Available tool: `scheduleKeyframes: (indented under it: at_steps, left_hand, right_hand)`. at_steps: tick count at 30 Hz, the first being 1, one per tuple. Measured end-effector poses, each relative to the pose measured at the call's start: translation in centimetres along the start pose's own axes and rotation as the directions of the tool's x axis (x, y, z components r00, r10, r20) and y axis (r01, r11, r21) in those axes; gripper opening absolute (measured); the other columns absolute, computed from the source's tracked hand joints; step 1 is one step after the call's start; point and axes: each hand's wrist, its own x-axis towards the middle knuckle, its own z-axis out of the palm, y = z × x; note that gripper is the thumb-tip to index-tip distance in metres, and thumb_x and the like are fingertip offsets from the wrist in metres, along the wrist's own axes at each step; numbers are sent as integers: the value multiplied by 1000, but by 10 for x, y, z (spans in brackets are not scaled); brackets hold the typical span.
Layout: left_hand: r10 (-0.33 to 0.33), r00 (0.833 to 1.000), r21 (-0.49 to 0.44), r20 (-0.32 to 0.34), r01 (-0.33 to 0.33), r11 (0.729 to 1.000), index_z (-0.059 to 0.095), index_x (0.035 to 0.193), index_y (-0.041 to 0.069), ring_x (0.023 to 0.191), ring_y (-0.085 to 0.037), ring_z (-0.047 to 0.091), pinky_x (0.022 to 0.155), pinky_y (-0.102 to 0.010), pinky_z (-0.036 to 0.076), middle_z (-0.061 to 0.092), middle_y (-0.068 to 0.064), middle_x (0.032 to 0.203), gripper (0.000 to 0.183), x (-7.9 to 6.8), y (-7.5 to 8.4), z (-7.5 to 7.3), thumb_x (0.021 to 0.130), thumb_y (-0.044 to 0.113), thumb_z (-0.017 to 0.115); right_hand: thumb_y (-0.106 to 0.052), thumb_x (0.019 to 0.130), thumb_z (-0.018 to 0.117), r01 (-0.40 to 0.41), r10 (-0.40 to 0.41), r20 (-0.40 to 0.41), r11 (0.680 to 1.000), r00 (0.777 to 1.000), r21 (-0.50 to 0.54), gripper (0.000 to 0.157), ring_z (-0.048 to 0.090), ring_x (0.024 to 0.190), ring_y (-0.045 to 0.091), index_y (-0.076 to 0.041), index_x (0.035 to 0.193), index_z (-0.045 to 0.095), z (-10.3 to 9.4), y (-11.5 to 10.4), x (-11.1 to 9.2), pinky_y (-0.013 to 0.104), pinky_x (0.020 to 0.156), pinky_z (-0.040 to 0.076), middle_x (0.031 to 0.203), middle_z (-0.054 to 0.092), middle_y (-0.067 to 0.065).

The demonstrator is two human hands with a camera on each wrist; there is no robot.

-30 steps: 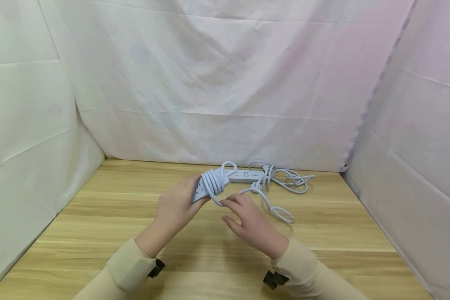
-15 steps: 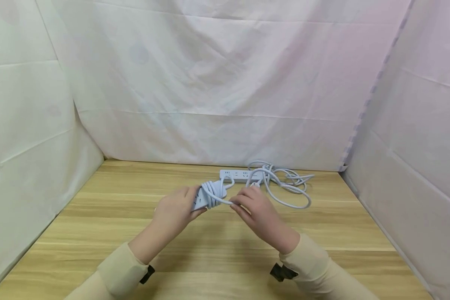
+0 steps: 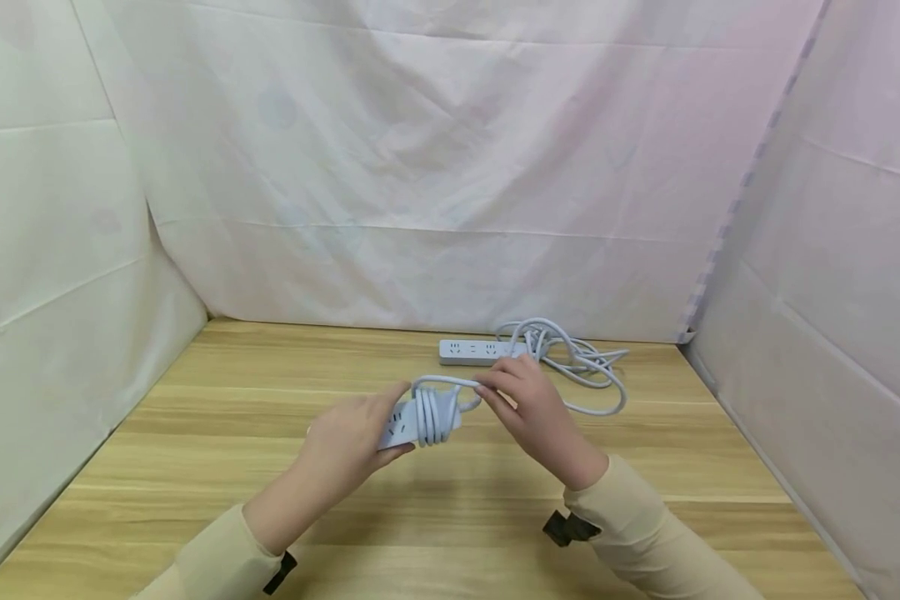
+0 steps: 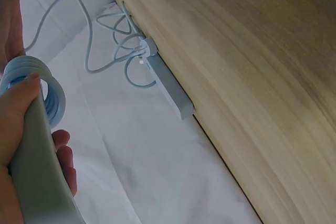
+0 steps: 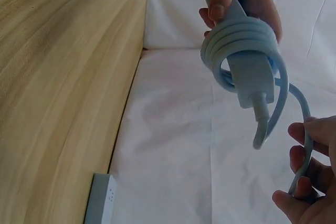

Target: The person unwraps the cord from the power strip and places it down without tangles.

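A white power strip (image 3: pixel 399 427) is gripped by my left hand (image 3: pixel 347 433), its socket face toward the head camera. Several turns of its cord (image 3: pixel 433 418) wrap around the strip's right end, where the cord comes out in a small bend. My right hand (image 3: pixel 534 415) pinches the cord between thumb and fingers, just right of the coils. In the right wrist view, the cord's free run (image 5: pixel 299 98) passes from the coil into the right fingers (image 5: pixel 316 129). The left thumb lies along the strip's body (image 4: pixel 41 166) in the left wrist view.
A second white power strip (image 3: pixel 471 352) lies at the back of the wooden table (image 3: pixel 217 400), near the cloth wall (image 3: pixel 390 275). Tangled cord loops (image 3: pixel 596 364) lie at its right end. Loose cord trails from my right hand beside them.
My left hand has lowered the strip slightly toward me. The right hand has moved right and a little up, bringing the cord from below the strip's end to above it.
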Motion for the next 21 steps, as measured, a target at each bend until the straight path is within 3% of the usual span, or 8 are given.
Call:
scheduleKeyframes:
  at_steps: [5,10,13,21]
  left_hand:
    - [30,998,-23,-50,-31,999,52,133,9,73,-21,66,53,-36,49,69,-5,90,83,-5,1,-2,67,44,87]
    - [72,992,-72,-103,-79,994,52,136,14,76,-19,66,57,-35,51,66,-3,92,83,-8,0,-3,66,37,89]
    - [80,991,-89,-104,-89,992,52,138,19,74,-19,64,57,-34,51,64,-3,91,82,-8,-1,-5,67,33,89]
    - [52,992,-101,-119,-64,993,54,137,24,62,-16,53,50,-30,47,56,-5,81,77,-11,-9,-10,69,28,88]
  right_hand:
    - [-2,85,72,-30,30,-1,999,1000,-11,11,46,77,19,-4,96,73,2,9,-2,35,70,37,88,64,2]
    - [-6,87,72,-110,111,27,993,993,-53,12,46,79,17,-5,99,74,2,16,-11,33,69,39,89,64,0]
    - [-8,88,72,-138,141,36,988,989,-65,12,46,79,16,-6,100,75,1,19,-17,33,68,40,89,64,0]
    - [-4,84,74,-104,106,24,992,994,-69,12,48,77,16,-4,96,75,-4,22,-30,32,66,41,88,65,1]
